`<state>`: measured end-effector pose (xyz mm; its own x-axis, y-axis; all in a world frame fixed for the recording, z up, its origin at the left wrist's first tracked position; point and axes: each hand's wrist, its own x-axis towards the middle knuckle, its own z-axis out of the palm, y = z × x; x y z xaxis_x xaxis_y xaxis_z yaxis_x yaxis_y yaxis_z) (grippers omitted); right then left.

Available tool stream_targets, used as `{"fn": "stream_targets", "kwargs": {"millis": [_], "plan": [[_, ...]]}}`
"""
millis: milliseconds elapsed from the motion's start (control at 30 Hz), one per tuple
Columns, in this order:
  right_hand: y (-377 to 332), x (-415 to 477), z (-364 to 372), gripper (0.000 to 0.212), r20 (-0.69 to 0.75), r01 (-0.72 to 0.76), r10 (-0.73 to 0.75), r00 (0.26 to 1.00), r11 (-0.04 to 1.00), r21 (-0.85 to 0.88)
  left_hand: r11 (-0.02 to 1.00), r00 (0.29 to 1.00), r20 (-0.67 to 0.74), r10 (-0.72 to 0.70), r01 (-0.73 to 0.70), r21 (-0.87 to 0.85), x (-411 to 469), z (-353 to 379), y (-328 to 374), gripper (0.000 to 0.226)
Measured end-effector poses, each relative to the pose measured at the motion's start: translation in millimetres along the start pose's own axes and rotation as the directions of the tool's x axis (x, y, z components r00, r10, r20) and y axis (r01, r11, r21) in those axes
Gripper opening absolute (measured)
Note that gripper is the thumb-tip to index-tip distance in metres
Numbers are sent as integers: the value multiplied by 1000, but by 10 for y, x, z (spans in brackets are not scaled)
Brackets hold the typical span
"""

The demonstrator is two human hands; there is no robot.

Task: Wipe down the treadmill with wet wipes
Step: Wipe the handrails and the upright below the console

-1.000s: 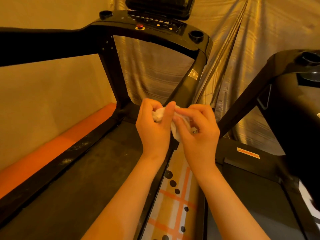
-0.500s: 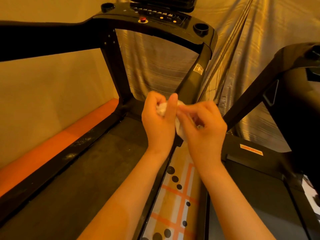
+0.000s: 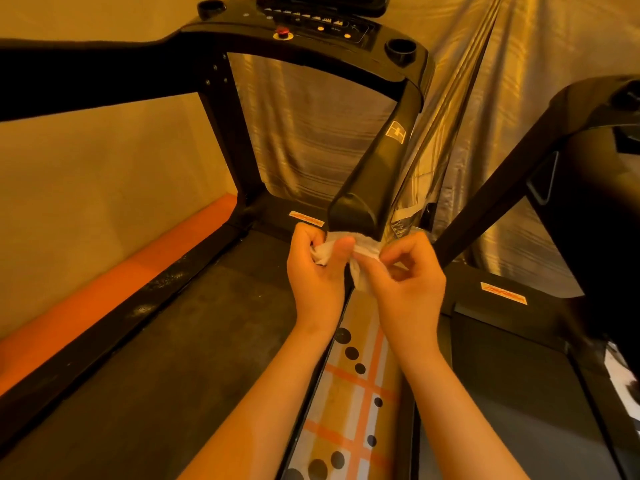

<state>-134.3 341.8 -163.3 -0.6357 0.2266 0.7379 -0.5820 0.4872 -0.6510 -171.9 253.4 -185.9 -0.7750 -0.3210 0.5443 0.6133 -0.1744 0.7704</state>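
Wet wipe [image 3: 360, 252]: white, crumpled, held between both hands just below the near end of the treadmill's right handrail [image 3: 374, 174]. Cannot tell whether its top edge touches the handrail end. Part of the wipe is hidden inside the left fist, and part is behind the right fingers.

Left hand [image 3: 317, 271]: seen from the back, fingers curled round the wipe's left portion, thumb laid across it towards the handrail.
Right hand [image 3: 408, 282]: thumb and forefinger pinch the wipe's right edge, other fingers loosely curled. The hands are close together, joined only by the wipe. Both forearms are bare.

Writing:
- Handrail: pale square emblem [image 3: 395, 132] on its upper part, no legible letters.
- Sticker [image 3: 306, 218]: left of the handrail end, on the deck front, orange script unreadable.
- Second sticker [image 3: 504, 293]: right of the handrail, on a second treadmill [image 3: 519, 375], equally unreadable.

Console [image 3: 322, 26]: above the handrail, top cut off by the frame. It has a red button [image 3: 283, 32] and small markings too small to read.

Below the handrail, a patterned floor strip [image 3: 353, 393] with orange lines and black dots. Behind it, a striped curtain [image 3: 311, 133].
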Motion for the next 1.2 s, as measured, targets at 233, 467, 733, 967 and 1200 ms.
{"fn": "stream_targets", "kwargs": {"millis": [233,467,733,967,1200], "plan": [[238,-62,-42,27,115,-246,239,964,968,53,988,985,78,-152,150,38,-66,-83,-272,41],[440,-185,-18,24,154,-344,335,929,938,34,966,956,145,-253,241,96,-133,-207,-460,40],[604,-273,7,21,183,-375,376,908,926,-40,933,929,151,-337,308,183,-199,-269,-588,34],[689,-388,38,16,168,-383,407,898,910,-156,901,912,121,-392,354,250,-371,-279,-677,39],[494,-604,72,12,210,-363,389,897,919,-151,911,932,102,-347,309,273,-426,-547,-495,40]]}}
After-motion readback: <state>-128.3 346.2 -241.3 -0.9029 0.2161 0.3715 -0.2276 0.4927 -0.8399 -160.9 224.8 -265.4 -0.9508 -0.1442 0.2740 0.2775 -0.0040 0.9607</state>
